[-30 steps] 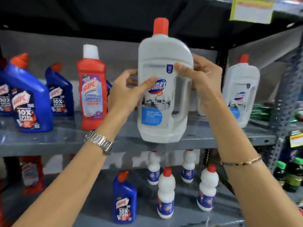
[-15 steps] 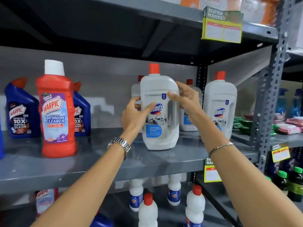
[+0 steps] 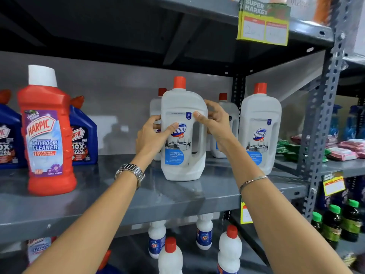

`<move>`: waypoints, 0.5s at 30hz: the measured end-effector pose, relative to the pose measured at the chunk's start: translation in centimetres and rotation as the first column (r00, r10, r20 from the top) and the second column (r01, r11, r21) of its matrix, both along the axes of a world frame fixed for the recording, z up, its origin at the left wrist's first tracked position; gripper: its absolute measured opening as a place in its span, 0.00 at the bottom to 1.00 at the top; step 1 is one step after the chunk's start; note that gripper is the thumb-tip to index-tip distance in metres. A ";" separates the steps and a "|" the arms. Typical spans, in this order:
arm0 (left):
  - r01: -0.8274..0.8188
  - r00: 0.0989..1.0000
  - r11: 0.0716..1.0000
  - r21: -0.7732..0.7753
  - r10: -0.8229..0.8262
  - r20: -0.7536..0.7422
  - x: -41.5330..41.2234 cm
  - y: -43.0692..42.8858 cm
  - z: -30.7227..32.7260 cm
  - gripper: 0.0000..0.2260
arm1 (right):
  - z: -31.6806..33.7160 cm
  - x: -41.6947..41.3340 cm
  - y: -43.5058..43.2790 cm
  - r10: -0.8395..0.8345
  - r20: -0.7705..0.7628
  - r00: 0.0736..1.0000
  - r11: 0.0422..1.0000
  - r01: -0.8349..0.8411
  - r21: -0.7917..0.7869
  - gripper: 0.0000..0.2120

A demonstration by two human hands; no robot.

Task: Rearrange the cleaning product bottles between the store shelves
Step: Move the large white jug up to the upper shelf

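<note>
A white Domex bottle (image 3: 182,147) with a red cap stands upright on the grey middle shelf (image 3: 118,198). My left hand (image 3: 153,135) grips its left side, thumb across the label. My right hand (image 3: 214,120) holds its right side near the handle. Two more white Domex bottles stand behind it, partly hidden, and another Domex bottle (image 3: 259,129) stands to the right. A red Harpic bathroom cleaner bottle (image 3: 46,135) stands at the left, with blue Harpic bottles (image 3: 84,135) behind it.
Small white bottles with red caps (image 3: 229,248) stand on the lower shelf. A yellow price tag (image 3: 262,24) hangs from the upper shelf edge. A perforated metal upright (image 3: 324,107) separates the neighbouring rack, which holds pink packets (image 3: 347,149) and dark green-capped bottles (image 3: 333,224).
The Domex bottle held in both hands has come down from mid-air onto the middle shelf. The view has shifted up and closer.
</note>
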State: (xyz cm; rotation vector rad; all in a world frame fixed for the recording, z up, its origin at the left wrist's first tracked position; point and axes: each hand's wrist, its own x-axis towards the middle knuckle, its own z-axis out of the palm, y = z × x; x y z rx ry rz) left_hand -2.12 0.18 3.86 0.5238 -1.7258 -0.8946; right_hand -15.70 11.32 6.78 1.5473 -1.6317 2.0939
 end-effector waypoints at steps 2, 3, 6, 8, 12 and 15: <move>0.008 1.000 1.000 0.004 -0.008 -0.002 0.0 0.2 -0.1 0.22 | 0.0 0.0 0.0 -0.014 -0.013 1.000 1.000 0.014 0.003 0.23; 0.009 1.000 1.000 0.003 -0.009 -0.002 0.1 0.2 -0.2 0.20 | -0.1 0.1 0.0 -0.020 -0.014 1.000 1.000 0.020 0.002 0.23; 0.022 1.000 1.000 0.013 -0.022 0.000 0.2 0.2 -0.1 0.19 | 0.0 0.3 0.0 -0.019 0.005 1.000 1.000 0.019 -0.011 0.23; 0.034 0.999 0.999 0.024 -0.034 0.005 0.3 0.2 0.1 0.20 | 0.1 0.2 0.0 -0.014 0.013 1.000 1.000 0.014 -0.012 0.22; 0.019 1.000 1.000 0.002 -0.019 -0.012 0.6 0.5 0.3 0.20 | 0.2 0.4 -0.1 -0.031 0.005 1.000 1.000 0.031 -0.005 0.22; 0.016 1.000 1.000 -0.006 -0.016 -0.006 0.9 1.0 0.2 0.25 | -0.2 0.8 -0.2 -0.082 0.065 0.994 0.997 0.081 0.017 0.24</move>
